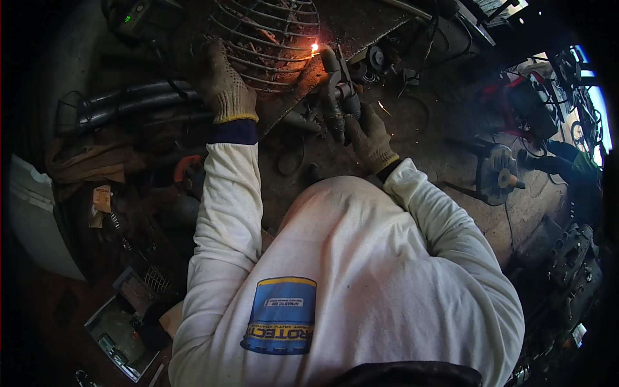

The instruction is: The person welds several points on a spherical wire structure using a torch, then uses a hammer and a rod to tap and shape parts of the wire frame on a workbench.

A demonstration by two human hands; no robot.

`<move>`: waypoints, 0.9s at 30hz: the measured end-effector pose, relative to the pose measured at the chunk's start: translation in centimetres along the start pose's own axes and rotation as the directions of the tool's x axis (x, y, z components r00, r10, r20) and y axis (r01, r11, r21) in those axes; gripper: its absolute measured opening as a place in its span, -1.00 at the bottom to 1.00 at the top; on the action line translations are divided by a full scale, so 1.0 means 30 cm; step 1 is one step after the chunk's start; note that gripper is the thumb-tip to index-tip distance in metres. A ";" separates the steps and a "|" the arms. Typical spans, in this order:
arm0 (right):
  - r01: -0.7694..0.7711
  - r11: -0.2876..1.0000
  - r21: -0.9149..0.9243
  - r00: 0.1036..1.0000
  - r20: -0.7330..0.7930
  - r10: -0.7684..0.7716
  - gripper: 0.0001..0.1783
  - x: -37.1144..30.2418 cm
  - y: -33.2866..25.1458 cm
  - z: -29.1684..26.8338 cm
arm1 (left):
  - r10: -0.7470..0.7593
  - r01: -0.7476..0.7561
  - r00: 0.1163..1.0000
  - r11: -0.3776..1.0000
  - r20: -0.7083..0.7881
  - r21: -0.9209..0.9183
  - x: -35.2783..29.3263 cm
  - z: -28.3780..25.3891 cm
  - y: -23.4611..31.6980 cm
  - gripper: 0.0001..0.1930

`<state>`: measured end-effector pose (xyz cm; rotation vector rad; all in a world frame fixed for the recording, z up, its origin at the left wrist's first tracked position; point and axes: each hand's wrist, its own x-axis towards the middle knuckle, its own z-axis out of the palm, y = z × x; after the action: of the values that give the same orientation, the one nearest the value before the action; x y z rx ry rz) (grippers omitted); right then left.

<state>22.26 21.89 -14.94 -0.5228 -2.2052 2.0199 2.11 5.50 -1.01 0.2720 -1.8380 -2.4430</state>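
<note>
A round metal wire guard (274,45) of curved, ring-like bars lies at the top middle. My left hand (227,84), in a knitted work glove, is at the guard's left rim, its fingers curled toward it and partly lost in shadow. My right hand (372,137), gloved too, is closed around a dark welding electrode holder (338,97). Its head points up toward the guard's right edge. A bright orange-white glow (314,48) burns there, between the holder and the bars. Several small sparks fall to the right of the holder.
A welding machine (138,19) with a green display stands at the top left. Metal pipes (138,103) lie left of my left arm. A round-topped stand (496,174) is on the floor at right. Below left lies an open box (122,338); cluttered metal parts (561,277) fill the lower right.
</note>
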 end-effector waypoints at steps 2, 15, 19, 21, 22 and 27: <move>-0.016 1.000 0.015 1.000 0.000 0.016 -0.39 0.002 0.026 0.001 | 0.019 -0.019 0.999 1.000 0.027 0.023 0.026 -0.022 -0.023 -0.41; 0.418 0.869 -0.263 0.891 -0.065 -0.449 -0.80 0.019 0.013 0.018 | 0.215 -0.134 0.973 0.813 -0.079 0.566 0.128 -0.086 -0.091 -0.69; 0.361 0.928 -0.087 0.922 -0.116 -0.370 -0.74 0.020 0.059 0.032 | 0.348 -0.451 0.865 0.218 0.363 0.866 0.076 -0.120 -0.073 -0.72; 0.262 0.960 0.097 0.955 -0.168 -0.244 -0.69 0.006 0.071 0.039 | 0.466 -0.653 0.648 -0.067 0.603 0.754 0.084 -0.142 -0.094 -0.57; 0.213 0.958 0.193 0.968 -0.177 -0.180 -0.66 0.003 0.070 0.047 | 0.582 -0.745 0.397 -0.248 0.710 0.619 0.089 -0.156 -0.098 -0.43; 0.323 0.945 -0.047 0.936 -0.134 -0.326 -0.62 -0.009 -0.008 0.004 | 0.372 -0.454 0.889 0.785 0.266 0.421 0.078 -0.103 -0.104 -0.51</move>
<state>22.44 21.66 -14.66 -0.2692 -2.0746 1.7339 0.53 3.07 -5.04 -0.3087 -2.2560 -1.7434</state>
